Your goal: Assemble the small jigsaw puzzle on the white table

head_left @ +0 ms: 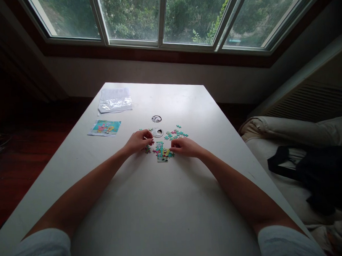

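Left hand: the left hand (139, 141) is narrow, its fingertips pinched on a small reddish puzzle piece (152, 142), to the left of the joined puzzle section.
Right hand: the right hand (185, 147) has its fingers curled in at the right edge of the joined section; whether they grip a piece, one cannot tell.
Joined puzzle section: the joined puzzle section (162, 154) lies flat between the two hands, an upright strip in teal with a yellow cartoon figure and some pink.
Loose pieces: a scatter of mostly teal loose pieces (175, 134) lies beyond the right hand; a smaller cluster (147, 149) lies beside the left hand, partly hidden by it.
Round items: two flat round items (156, 119) with dark rims lie one beyond the other, past the joined section.
Picture sheet: a colourful cartoon picture sheet (105, 128) lies flat to the left.
Plastic packet: a clear, shiny plastic packet (115, 100) with pale paper lies beyond the sheet, near the far left corner.
Table: a smooth white table (164, 212) bears all of these.
Window: a wide window (133, 19) shows green trees.
Right side: dark cloth (325, 173) lies on a pale padded seat (256, 148).
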The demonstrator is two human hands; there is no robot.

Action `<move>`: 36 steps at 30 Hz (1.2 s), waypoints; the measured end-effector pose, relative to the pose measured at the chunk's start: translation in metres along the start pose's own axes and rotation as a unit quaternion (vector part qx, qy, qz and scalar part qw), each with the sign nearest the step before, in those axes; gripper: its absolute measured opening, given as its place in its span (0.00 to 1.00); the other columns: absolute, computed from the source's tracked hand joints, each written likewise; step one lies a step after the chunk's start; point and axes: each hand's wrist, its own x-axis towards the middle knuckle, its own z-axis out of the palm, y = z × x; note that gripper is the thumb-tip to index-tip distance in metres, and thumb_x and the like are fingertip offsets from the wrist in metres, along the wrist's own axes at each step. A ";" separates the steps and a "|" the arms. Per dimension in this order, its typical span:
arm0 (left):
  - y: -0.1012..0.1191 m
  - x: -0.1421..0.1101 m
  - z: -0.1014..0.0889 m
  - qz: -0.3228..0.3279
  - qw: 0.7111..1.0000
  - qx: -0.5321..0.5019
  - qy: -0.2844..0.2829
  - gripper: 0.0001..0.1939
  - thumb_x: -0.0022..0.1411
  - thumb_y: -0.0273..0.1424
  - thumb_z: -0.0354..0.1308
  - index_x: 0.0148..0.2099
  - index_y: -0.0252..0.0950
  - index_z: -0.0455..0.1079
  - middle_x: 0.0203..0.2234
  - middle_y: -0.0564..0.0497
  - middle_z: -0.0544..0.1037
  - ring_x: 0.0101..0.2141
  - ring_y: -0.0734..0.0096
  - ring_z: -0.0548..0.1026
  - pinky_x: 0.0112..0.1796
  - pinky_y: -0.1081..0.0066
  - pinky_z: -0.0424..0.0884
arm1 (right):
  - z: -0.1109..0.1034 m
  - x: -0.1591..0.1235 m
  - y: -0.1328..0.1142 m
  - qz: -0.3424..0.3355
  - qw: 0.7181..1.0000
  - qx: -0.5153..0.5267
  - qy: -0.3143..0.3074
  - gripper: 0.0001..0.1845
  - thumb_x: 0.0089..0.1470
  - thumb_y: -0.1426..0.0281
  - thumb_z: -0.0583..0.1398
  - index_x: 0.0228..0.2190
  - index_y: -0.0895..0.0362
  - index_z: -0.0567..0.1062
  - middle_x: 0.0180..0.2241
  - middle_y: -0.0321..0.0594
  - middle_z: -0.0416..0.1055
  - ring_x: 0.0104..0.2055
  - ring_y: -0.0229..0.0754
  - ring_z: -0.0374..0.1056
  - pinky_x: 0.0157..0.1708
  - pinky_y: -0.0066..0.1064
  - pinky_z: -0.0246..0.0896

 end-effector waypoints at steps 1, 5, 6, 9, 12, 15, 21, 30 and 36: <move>-0.001 0.000 -0.001 -0.005 1.000 -0.004 -0.006 0.10 0.58 0.37 0.62 0.40 0.36 0.72 0.33 0.47 0.83 0.33 0.64 0.82 0.31 0.71 0.75 | 0.000 0.000 0.000 -0.001 1.000 0.000 0.000 0.14 0.60 0.58 0.60 0.30 0.54 0.75 0.28 0.35 0.73 0.29 0.37 0.63 0.30 0.29 0.47; 0.001 -0.001 -0.003 -0.009 0.999 0.026 -0.020 0.11 0.57 0.38 0.62 0.38 0.35 0.73 0.32 0.47 0.83 0.30 0.68 0.80 0.26 0.74 0.70 | 0.000 0.000 0.000 0.000 1.000 -0.005 0.000 0.13 0.60 0.58 0.60 0.30 0.54 0.75 0.27 0.35 0.72 0.29 0.37 0.63 0.29 0.29 0.46; 0.002 -0.002 -0.004 -0.007 0.999 0.039 -0.022 0.11 0.57 0.38 0.62 0.38 0.36 0.73 0.32 0.48 0.83 0.29 0.69 0.79 0.26 0.74 0.69 | 0.000 0.000 0.001 0.000 1.000 -0.005 -0.001 0.13 0.60 0.58 0.60 0.30 0.54 0.75 0.27 0.35 0.72 0.29 0.37 0.63 0.29 0.29 0.46; 0.006 -0.003 -0.007 -0.001 0.996 0.082 -0.026 0.11 0.57 0.39 0.62 0.38 0.37 0.75 0.30 0.51 0.82 0.28 0.70 0.77 0.26 0.75 0.68 | 0.000 0.000 0.001 -0.001 1.000 -0.003 -0.001 0.14 0.60 0.58 0.60 0.30 0.54 0.75 0.27 0.35 0.73 0.29 0.37 0.63 0.30 0.29 0.47; 0.009 -0.004 -0.010 0.009 0.991 0.126 -0.033 0.11 0.57 0.39 0.61 0.38 0.38 0.76 0.29 0.52 0.82 0.30 0.70 0.77 0.30 0.74 0.69 | 0.000 0.000 0.000 -0.001 1.000 -0.003 -0.001 0.14 0.60 0.58 0.60 0.30 0.54 0.75 0.28 0.35 0.73 0.30 0.37 0.63 0.30 0.29 0.47; 0.012 -0.006 -0.010 0.020 0.985 0.163 -0.056 0.11 0.57 0.39 0.61 0.38 0.39 0.77 0.29 0.53 0.81 0.31 0.69 0.78 0.32 0.73 0.69 | 0.000 0.001 -0.001 -0.001 1.000 -0.005 -0.001 0.14 0.60 0.58 0.60 0.30 0.54 0.75 0.28 0.35 0.73 0.29 0.37 0.63 0.30 0.29 0.47; 0.014 -0.007 -0.008 0.032 0.974 0.204 -0.089 0.11 0.57 0.39 0.60 0.37 0.39 0.78 0.28 0.53 0.81 0.29 0.68 0.77 0.31 0.72 0.67 | 0.000 0.000 0.000 0.000 1.000 -0.005 0.001 0.14 0.60 0.58 0.60 0.30 0.54 0.75 0.28 0.35 0.73 0.30 0.37 0.63 0.30 0.29 0.47; 0.018 -0.010 -0.004 0.047 0.964 0.247 -0.082 0.08 0.58 0.36 0.60 0.36 0.40 0.78 0.28 0.54 0.81 0.29 0.70 0.75 0.31 0.72 0.64 | 0.002 0.001 0.002 -0.007 1.000 -0.005 0.007 0.14 0.60 0.57 0.60 0.30 0.54 0.75 0.29 0.35 0.73 0.30 0.37 0.63 0.30 0.29 0.47; 0.018 -0.011 -0.002 0.047 0.960 0.264 -0.081 0.08 0.58 0.37 0.60 0.36 0.40 0.78 0.29 0.54 0.80 0.30 0.69 0.74 0.31 0.72 0.62 | 0.001 0.001 0.002 -0.008 1.000 -0.004 0.004 0.14 0.60 0.57 0.60 0.30 0.54 0.75 0.29 0.35 0.73 0.30 0.37 0.63 0.30 0.29 0.47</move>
